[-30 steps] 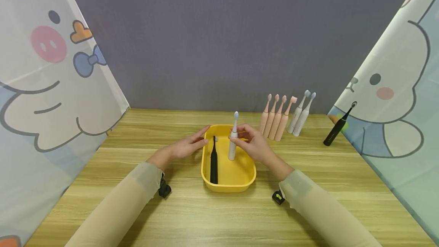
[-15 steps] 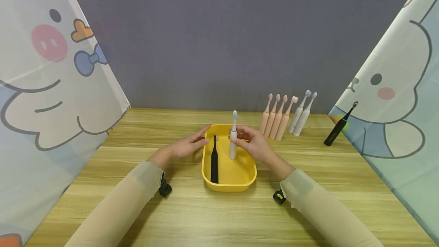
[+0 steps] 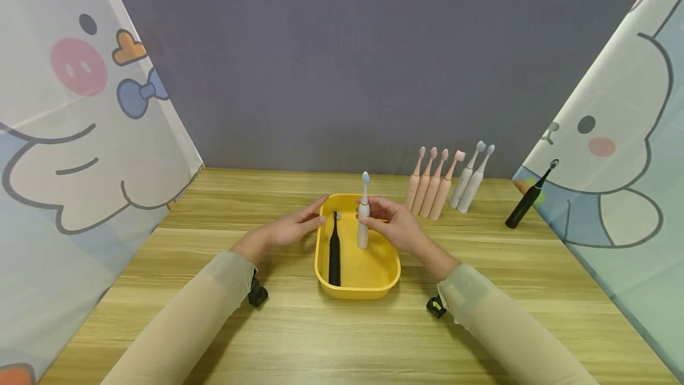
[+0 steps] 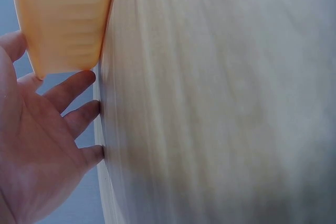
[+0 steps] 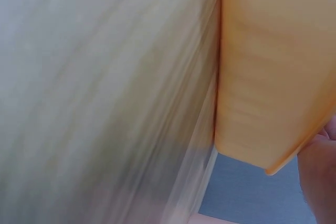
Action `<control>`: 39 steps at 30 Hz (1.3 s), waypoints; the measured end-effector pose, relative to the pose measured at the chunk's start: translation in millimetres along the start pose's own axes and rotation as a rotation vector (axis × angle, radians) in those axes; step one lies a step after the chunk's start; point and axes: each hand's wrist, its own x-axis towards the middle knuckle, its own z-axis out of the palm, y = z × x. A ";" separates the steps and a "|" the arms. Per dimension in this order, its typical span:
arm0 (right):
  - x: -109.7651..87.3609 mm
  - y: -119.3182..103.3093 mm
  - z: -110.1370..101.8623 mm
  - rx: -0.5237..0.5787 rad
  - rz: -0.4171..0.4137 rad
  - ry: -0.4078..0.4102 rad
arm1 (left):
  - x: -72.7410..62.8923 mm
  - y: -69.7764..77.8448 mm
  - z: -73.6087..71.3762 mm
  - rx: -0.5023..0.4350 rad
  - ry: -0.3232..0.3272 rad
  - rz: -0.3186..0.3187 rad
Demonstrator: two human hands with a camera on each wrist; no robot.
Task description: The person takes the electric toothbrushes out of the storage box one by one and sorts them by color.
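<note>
A yellow plastic tray [image 3: 355, 293] sits on the table with a black electric toothbrush [image 3: 334, 261] lying lengthwise along its left side. My right hand [image 3: 398, 227] reaches over the tray's right rim and pinches a white electric toothbrush [image 3: 363, 235] by its handle, holding it upright, brush head up, inside the tray. At the tray's left rim is my left hand [image 3: 287, 229], fingers extended. In the left wrist view, its fingers [image 4: 73, 90] spread around the tray's end corner. The right wrist view shows the tray's outer wall [image 5: 273, 77] and only part of the right hand [image 5: 317, 177].
Right of the tray stand several pink electric toothbrushes [image 3: 429, 195] in a row, then two white electric toothbrushes [image 3: 467, 188]. Another black electric toothbrush [image 3: 523, 205] stands farther right. A grey panel [image 3: 342, 64] closes the back; cartoon-printed cloths [image 3: 625, 94] flank both sides.
The white toothbrush's head has tipped very slightly left, so it stands straighter. Both hands and the tray keep their places; the head view has shifted a little.
</note>
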 end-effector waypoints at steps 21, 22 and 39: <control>-1.8 -16.9 -9.1 0.074 -0.034 0.077 | -0.3 -1.0 -0.8 0.022 -0.007 0.029; -2.7 -19.0 -11.2 0.080 -0.036 0.086 | -0.4 -1.1 -0.8 0.019 -0.007 0.027; -29.5 -32.0 -54.2 0.161 -0.181 0.191 | -0.1 -1.6 0.3 0.004 -0.012 0.046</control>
